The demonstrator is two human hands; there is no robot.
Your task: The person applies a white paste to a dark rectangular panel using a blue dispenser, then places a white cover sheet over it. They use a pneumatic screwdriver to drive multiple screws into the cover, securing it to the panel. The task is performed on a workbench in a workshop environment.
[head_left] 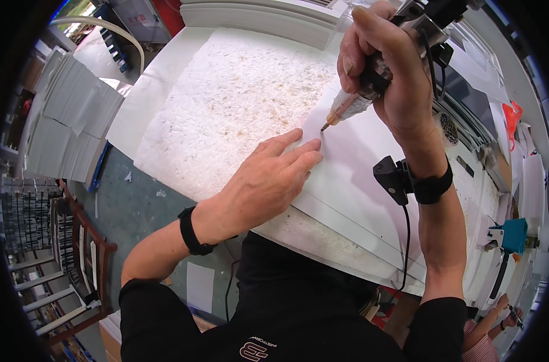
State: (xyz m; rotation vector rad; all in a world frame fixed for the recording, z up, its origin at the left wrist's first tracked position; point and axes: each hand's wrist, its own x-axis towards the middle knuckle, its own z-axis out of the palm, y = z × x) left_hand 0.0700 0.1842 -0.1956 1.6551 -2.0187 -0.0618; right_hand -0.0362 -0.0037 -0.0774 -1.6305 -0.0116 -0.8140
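Head view, right hand clasping tool, left spread on panel

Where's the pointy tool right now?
In the head view, the pointy tool is above and right of centre, in the right hand, its tip near the white sheet and left hand.

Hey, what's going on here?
One person is working at a bench. Their right hand grips a pointed tool, aimed down at a white panel. The left hand is spread, fingertips at the panel's edge near the tool's tip. The panel lies over a rough white mat. I can't tell whether the tip touches the panel.
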